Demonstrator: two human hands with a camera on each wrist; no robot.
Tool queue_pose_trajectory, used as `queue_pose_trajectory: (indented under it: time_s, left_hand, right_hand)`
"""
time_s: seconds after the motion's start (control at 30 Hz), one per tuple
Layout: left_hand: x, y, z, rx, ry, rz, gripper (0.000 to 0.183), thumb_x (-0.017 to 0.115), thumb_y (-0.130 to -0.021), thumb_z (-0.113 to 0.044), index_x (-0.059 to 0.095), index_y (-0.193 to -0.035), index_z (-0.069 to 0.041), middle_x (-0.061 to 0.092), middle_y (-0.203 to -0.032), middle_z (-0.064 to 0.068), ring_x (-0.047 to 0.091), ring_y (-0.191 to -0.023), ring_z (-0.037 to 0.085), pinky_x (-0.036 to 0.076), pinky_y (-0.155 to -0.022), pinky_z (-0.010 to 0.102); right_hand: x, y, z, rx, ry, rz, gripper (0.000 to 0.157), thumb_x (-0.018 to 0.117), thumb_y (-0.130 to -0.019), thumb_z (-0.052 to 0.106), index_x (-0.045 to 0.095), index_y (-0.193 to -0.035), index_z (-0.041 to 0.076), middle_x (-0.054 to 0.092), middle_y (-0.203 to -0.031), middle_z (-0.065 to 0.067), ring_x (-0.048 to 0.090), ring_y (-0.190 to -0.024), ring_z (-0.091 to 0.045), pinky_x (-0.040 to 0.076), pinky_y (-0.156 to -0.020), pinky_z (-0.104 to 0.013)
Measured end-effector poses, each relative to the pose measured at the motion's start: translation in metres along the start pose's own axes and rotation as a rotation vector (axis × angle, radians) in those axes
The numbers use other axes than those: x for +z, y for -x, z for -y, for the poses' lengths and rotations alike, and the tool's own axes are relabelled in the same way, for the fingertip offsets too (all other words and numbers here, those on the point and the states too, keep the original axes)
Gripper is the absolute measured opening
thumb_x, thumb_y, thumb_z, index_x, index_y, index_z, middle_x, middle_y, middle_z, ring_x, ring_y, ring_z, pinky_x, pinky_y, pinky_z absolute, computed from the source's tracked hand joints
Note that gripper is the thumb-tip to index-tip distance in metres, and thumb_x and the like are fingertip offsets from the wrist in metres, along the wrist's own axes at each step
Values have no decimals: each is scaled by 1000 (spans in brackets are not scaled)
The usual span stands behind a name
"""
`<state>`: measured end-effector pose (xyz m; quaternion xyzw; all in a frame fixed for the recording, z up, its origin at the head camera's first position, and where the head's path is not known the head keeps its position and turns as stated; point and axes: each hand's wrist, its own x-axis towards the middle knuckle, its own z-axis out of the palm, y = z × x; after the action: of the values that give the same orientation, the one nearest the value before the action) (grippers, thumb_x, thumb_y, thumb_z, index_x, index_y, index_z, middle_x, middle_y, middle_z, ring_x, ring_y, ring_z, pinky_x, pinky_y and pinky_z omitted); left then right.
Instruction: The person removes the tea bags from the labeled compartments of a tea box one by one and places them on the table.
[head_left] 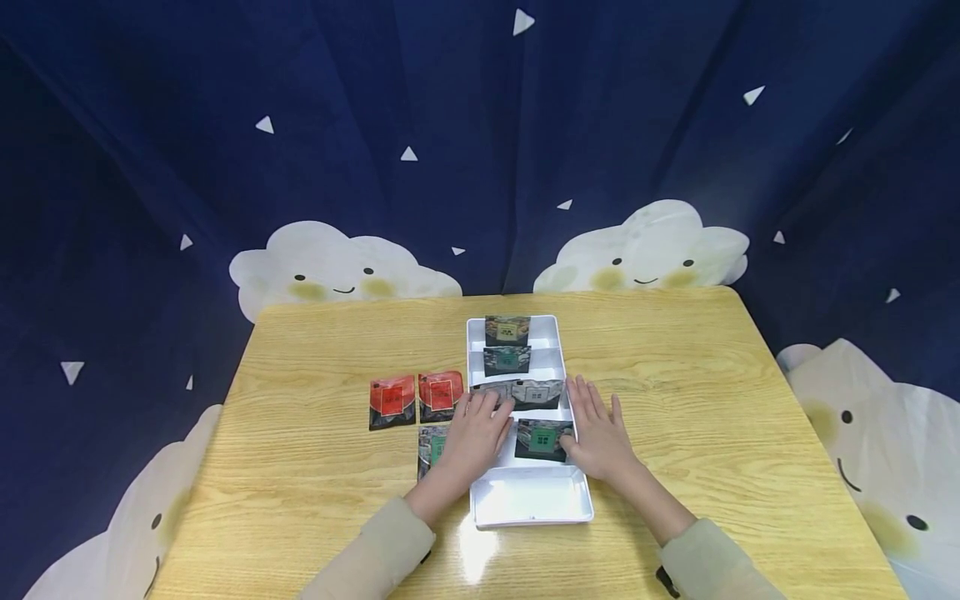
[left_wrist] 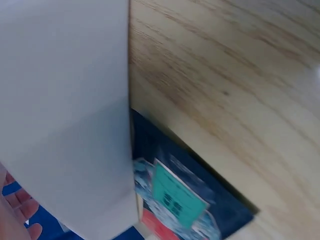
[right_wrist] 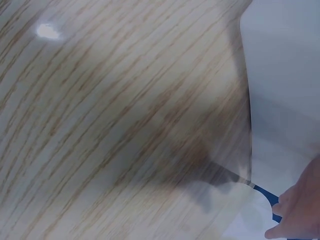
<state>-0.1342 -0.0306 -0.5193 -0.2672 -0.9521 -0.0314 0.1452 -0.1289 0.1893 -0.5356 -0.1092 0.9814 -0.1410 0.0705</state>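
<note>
A white compartment tray [head_left: 532, 497] stands on the table, its side wall looming large in both wrist views. My left hand [head_left: 474, 435] reaches over its left edge, bent fingers at the grey-labelled packets [head_left: 538, 395] in the middle compartment. Along the right rim, my right hand [head_left: 602, 440] lies with its fingers extended. Its thumb touches the right edge of a dark green-labelled packet [head_left: 539, 438], which leans in the compartment nearer me. Farther back in the tray are a gold-labelled packet [head_left: 507, 331] and another green-labelled packet [head_left: 506, 360].
Left of the tray, two red packets [head_left: 392, 401] lie side by side on the wooden table [head_left: 315, 475]. Below them is a green-labelled packet [head_left: 431, 446], partly covered by my left hand and also seen in the left wrist view. A dark blue curtain [head_left: 480, 100] hangs behind the table.
</note>
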Motion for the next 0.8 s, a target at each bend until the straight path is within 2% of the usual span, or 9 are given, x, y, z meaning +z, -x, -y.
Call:
queue_pose_trajectory:
  time_s: [0.17,0.33,0.8]
  left_hand:
    - [2,-7,-10,67,-15,32,29,47,-93,-35,53,-119,-23,51,-109,-2,49,-104,17,36,-95,38]
    - [6,-11,-18,106,-32,49,29,45,-94,-38,53,-119,-25,51,-111,-2,50,-104,16,37,-96,39]
    - [16,-17,-23,109,-54,36,24,46,-94,-38,51,-112,-24,51,-107,-2,50,-100,15,37,-94,37]
  right_hand:
    - [1,-1,-1,5,8,6,87,51,-82,34,0,-147,9,3,-153,-15,4,-139,-34,-5,-107,-56]
    - [0,-1,0,0,8,4,87,51,-82,34,1,-147,8,4,-152,-16,4,-138,-35,-5,-107,-56]
    - [-1,0,0,-8,-9,-14,85,51,-82,32,3,-147,6,7,-152,-18,7,-138,-37,-2,-106,-58]
